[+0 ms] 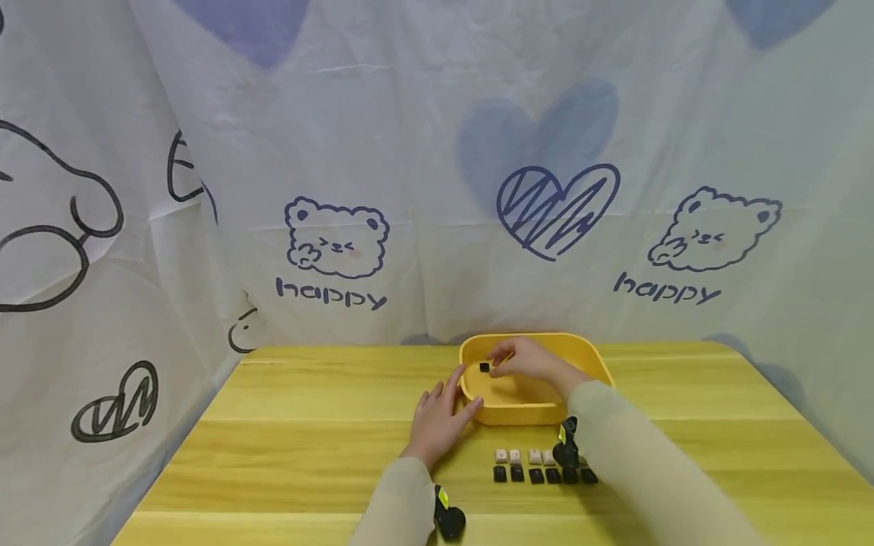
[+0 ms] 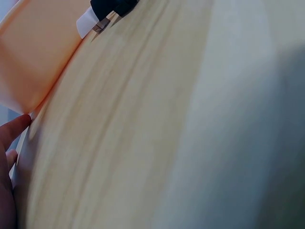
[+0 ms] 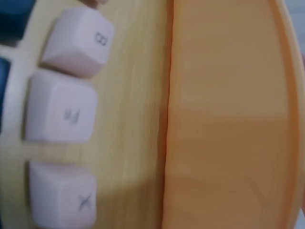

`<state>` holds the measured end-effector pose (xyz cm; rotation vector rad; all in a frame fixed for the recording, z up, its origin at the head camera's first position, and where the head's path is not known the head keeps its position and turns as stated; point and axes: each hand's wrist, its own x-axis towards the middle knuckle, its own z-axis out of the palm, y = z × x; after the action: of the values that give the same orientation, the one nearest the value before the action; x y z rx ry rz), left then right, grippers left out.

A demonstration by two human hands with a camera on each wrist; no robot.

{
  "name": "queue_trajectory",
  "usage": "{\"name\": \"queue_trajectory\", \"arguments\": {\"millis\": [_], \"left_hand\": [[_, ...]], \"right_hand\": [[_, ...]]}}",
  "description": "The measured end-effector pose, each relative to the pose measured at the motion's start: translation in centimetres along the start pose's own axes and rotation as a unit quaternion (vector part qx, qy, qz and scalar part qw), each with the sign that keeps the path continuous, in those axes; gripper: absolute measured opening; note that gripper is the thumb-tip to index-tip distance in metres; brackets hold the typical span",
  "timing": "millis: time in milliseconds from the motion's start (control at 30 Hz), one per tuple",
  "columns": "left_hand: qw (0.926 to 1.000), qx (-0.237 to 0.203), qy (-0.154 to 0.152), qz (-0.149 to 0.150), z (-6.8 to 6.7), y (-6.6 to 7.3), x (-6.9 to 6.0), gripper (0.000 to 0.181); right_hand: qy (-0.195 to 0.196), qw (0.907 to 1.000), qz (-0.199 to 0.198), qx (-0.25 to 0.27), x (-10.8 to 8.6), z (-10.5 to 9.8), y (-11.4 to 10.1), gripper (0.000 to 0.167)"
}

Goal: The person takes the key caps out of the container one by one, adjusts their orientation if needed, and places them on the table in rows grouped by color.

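My left hand (image 1: 437, 426) lies at the near left corner of a yellow plastic basket (image 1: 526, 415), fingers extended along its side and thumb at its front rim. Inside the basket is my right hand (image 1: 529, 359), index finger and thumb spread apart. A small black keycap (image 1: 484, 367) is just left of those fingertips; contact cannot be made out. In front of the basket stand a row of white keycaps (image 1: 515, 456) and, nearer, a row of black keycaps (image 1: 536, 476). The right wrist view shows white keycaps lettered B (image 3: 81, 40), Fn (image 3: 64, 107) and X (image 3: 64, 195).
The wooden table (image 1: 307, 440) reaches back to a white curtain (image 1: 437, 288) with printed hearts and bears. My right forearm (image 1: 649, 462) passes over the right end of the keycap rows. A black wrist camera (image 1: 566, 447) hangs over them, partly hiding them.
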<state>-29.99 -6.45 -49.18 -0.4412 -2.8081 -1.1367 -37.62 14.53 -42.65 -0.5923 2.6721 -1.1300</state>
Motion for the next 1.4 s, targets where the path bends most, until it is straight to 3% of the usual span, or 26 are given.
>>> {"name": "queue_trajectory", "arguments": {"millis": [167, 367, 633, 1100, 1400], "left_hand": [[1.0, -0.006, -0.001, 0.002, 0.3, 0.0, -0.3, 0.069], [0.9999, -0.013, -0.001, 0.002, 0.6, 0.0, -0.4, 0.069], [1.0, -0.007, -0.002, -0.001, 0.7, -0.1, -0.3, 0.072], [1.0, -0.001, 0.003, 0.004, 0.3, -0.1, -0.2, 0.071], [1.0, -0.007, -0.002, 0.003, -0.1, -0.1, -0.3, 0.073]], "right_hand": [[-0.006, 0.9998, 0.013, 0.015, 0.5, 0.8, 1.1, 0.032], [-0.008, 0.9999, 0.0, 0.011, 1.2, 1.5, 1.9, 0.035], [-0.004, 0.9995, 0.027, 0.018, 1.3, 2.4, 1.8, 0.036], [-0.004, 0.9995, -0.024, -0.019, 1.6, 2.7, 1.7, 0.045], [0.004, 0.9989, -0.038, -0.028, 1.8, 2.9, 1.6, 0.033]]}}
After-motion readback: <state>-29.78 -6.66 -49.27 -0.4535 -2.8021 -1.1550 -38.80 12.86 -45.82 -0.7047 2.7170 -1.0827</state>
